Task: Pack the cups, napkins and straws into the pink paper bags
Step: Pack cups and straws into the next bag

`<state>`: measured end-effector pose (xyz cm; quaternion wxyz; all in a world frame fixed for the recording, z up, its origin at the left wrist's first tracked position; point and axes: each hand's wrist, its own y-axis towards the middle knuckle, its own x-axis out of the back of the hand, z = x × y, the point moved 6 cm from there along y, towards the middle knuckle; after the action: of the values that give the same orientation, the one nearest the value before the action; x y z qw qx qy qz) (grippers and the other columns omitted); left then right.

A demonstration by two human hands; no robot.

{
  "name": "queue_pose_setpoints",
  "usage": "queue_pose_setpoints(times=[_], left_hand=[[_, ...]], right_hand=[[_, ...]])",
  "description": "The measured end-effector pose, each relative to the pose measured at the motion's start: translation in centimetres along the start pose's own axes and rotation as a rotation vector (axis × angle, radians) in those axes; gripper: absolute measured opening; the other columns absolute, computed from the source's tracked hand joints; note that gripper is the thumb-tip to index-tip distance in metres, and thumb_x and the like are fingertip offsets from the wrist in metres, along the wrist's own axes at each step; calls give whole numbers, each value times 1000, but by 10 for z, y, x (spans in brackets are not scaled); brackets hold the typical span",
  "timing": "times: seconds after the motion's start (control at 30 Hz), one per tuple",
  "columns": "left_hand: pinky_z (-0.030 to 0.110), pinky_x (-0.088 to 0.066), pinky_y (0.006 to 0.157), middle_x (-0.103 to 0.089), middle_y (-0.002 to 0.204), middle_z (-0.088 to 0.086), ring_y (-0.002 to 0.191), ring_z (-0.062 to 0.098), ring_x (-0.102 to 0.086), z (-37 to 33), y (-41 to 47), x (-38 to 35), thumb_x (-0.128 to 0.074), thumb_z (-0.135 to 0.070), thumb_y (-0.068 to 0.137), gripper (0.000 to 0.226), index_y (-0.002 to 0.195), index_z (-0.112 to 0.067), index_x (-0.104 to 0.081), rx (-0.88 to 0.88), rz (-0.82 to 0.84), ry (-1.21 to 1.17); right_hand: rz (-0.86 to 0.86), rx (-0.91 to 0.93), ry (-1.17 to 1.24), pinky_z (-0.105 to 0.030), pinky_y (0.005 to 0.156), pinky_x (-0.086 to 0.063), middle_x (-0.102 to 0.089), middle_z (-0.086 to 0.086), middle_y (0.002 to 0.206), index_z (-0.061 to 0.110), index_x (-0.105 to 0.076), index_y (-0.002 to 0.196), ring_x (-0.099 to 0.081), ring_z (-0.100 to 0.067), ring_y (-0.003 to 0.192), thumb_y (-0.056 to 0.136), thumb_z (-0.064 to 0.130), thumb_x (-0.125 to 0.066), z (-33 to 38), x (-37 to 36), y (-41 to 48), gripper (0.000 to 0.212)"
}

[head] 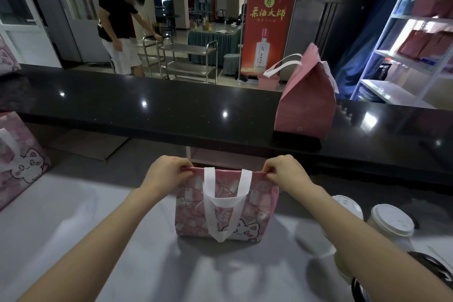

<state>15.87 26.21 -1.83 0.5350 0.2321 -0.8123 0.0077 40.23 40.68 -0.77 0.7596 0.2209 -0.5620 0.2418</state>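
Cat-print pink bag [188, 213] is standing upright on the grey desk [73, 228], bottom centre of the frame. Left grip [169, 174] is pinching the bag's top edge at its left corner, and right grip [285, 174] is pinching the same edge at the right corner, so both are closed on it. The white handle [229, 200] is hanging down the front. 2 lidded cups [392, 220] are sitting at lower right, near the bag but apart from it. A plain pink bag [306, 105] is standing on the black desk [147, 110] at upper right.
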Motion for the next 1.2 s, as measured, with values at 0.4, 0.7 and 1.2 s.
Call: queue_pose_setpoints(times=[0.4,0.7,1.2], left_hand=[[24,-48,53,-70,70,-8,60,13,-62,23,-91,25,-60,-39,82,25,79,-19,-75,-72,-402,-43],[13,-47,67,-68,74,-13,67,1,-61,-15,-159,2,-74,-42,71,17,80,-28,-71,116,-450,-532],[37,-49,98,-55,132,-11,117,3,-55,30,-216,-59,-71,-14,59,93,142,-35,-34,397,-163,-519]], right_hand=[[-140,33,394,-32,106,-39,-41,7,144,27,-44,138,-42,-13,130,83,27,-73,45,-54,-36,63],[246,115,719,-17,107,-17,-6,5,159,42,-21,144,-11,-10,145,78,32,-77,102,-142,-113,88],[247,109,839,-33,104,-44,-39,2,145,54,-4,146,-45,-17,130,73,18,-69,108,-178,-144,104]])
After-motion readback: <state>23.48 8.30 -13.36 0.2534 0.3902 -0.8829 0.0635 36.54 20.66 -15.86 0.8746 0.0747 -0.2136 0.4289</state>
